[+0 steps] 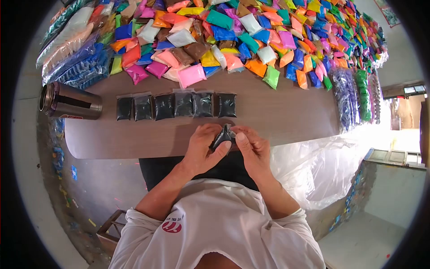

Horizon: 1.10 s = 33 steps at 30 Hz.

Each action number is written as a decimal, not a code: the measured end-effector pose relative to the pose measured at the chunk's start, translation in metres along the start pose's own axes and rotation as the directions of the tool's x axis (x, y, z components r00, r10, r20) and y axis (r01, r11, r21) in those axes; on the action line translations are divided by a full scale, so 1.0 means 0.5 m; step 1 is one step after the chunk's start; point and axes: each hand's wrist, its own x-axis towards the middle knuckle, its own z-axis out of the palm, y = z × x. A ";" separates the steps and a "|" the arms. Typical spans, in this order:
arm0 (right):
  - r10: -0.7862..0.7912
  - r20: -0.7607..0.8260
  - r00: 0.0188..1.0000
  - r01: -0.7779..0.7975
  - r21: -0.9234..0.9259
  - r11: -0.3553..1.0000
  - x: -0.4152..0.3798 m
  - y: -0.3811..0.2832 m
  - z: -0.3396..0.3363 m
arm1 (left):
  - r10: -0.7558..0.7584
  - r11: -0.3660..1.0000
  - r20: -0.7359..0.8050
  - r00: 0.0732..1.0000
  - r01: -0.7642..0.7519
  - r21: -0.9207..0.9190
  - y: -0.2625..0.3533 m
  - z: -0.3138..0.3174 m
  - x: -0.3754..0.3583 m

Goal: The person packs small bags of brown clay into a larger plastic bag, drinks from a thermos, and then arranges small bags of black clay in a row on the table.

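Observation:
Near the table's front edge, my left hand (205, 147) is closed around a small black packet (221, 137) in clear plastic, the thumb lying across it. The fingers of my right hand (251, 147) pinch the clear plastic at the packet's upper right end. Just beyond my hands, several similar black packets (164, 106) lie in a row on the brown table (282, 107). A gap separates the rightmost black packet (227, 105) from the others. What the packets contain cannot be made out.
A large heap of colourful packets (215, 40) covers the table's far side. At left lies a metal flask (74, 102), below stacked clear bags (74, 58). Bundled bags (354, 98) stand at the right edge. Clear plastic sheeting (313, 170) hangs at right.

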 end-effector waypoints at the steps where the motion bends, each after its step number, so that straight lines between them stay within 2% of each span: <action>1: 0.029 0.011 1.000 -0.029 0.017 0.999 -0.003 -0.002 -0.002 | 0.007 1.000 -0.009 1.000 -0.007 0.003 0.000 0.001 -0.001; 4: 0.129 0.029 0.991 -0.128 -0.019 0.992 0.012 0.000 -0.038 | 0.017 0.997 0.036 0.999 -0.019 0.070 -0.001 0.003 0.000; 7: 0.172 0.113 0.978 -0.170 -0.028 0.985 0.032 -0.012 -0.066 | 0.009 0.995 0.049 0.999 -0.014 0.100 0.005 0.004 0.002; 10: 0.048 0.203 0.978 -0.021 -0.132 0.991 0.036 -0.040 -0.061 | 0.015 0.996 0.048 0.999 -0.019 0.086 0.003 0.001 0.002; 13: 0.006 0.249 0.968 0.079 -0.329 0.941 0.035 -0.049 -0.077 | 0.014 0.995 0.064 0.998 -0.020 0.101 0.007 0.000 0.003; 19: -0.011 0.121 0.993 0.011 0.002 1.000 0.014 -0.026 -0.045 | 0.009 0.995 0.053 0.999 -0.014 0.096 0.007 0.002 0.002; 22: 0.102 0.134 0.986 -0.116 0.103 0.988 0.020 -0.026 -0.063 | 0.029 0.996 0.054 0.998 -0.033 0.085 0.009 0.000 0.002; 25: 0.211 0.223 0.952 -0.208 -0.040 0.977 0.045 -0.062 -0.080 | 0.026 0.991 0.084 0.996 -0.037 0.128 0.008 0.000 0.003; 31: 0.232 0.362 0.903 -0.159 -0.221 0.962 0.084 -0.062 -0.085 | 0.047 0.990 0.088 0.995 -0.058 0.125 0.010 -0.004 0.005; 33: 0.272 0.380 0.884 -0.193 -0.233 0.953 0.091 -0.063 -0.092 | 0.061 0.990 0.091 0.994 -0.072 0.119 0.005 -0.003 0.004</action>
